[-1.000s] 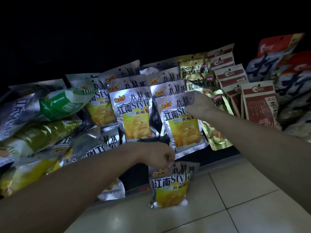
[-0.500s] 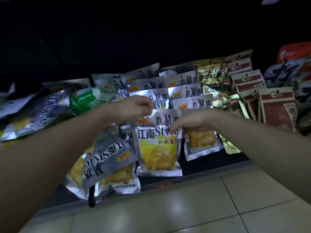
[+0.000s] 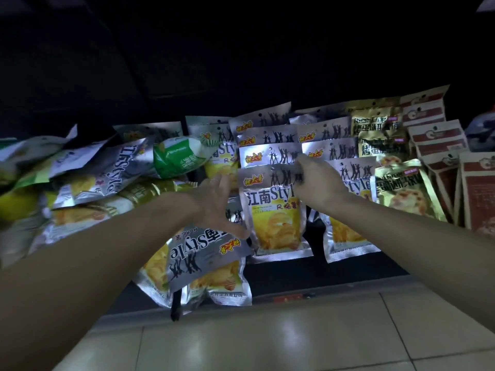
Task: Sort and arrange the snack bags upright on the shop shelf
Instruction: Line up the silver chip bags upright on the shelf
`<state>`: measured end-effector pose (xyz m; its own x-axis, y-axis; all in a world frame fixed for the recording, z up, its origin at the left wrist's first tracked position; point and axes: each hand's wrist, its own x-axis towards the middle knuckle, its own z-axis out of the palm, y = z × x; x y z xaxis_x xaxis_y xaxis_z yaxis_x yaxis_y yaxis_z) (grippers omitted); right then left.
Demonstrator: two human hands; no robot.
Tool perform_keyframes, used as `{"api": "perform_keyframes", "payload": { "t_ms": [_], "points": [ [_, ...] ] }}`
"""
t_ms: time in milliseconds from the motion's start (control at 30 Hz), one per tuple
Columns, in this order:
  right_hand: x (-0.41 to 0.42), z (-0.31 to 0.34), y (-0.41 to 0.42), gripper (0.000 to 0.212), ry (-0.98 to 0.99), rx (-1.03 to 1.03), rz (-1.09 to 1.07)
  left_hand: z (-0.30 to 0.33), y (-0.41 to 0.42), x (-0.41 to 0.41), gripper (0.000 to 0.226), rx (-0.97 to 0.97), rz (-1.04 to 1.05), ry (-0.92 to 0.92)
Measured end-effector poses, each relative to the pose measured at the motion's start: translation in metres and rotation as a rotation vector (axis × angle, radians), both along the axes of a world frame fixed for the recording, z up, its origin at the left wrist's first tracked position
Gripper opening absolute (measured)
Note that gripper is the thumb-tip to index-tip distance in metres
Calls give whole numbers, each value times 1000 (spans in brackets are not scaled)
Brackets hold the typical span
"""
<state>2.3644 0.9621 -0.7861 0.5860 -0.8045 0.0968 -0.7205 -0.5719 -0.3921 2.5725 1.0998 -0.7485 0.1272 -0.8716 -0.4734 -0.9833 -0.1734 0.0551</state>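
Beyond both hands, rows of silver chip bags (image 3: 270,135) stand upright on the dark shelf (image 3: 334,274), with a jumbled heap of bags (image 3: 80,183) off to the left hand's outer side and gold bags (image 3: 401,188) past the right hand. Between the hands stands the front chip bag (image 3: 273,218). Right hand (image 3: 318,180) pinches its top edge. Left hand (image 3: 217,204) is spread wide, thumb touching the bag's left side, above an upside-down bag (image 3: 203,255).
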Motion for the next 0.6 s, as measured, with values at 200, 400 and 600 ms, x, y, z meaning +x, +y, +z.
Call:
{"api": "perform_keyframes", "payload": {
  "t_ms": [200,400,600],
  "points": [
    [24,16,19,38,-28,-333,95,-10,34,0,141,209,-46,-129],
    [59,22,59,17,-88,-61,337,-19,49,-11,110,105,-219,-372],
    [77,20,72,29,-130,221,319,30,32,8,27,-109,-74,-269]
  ]
}}
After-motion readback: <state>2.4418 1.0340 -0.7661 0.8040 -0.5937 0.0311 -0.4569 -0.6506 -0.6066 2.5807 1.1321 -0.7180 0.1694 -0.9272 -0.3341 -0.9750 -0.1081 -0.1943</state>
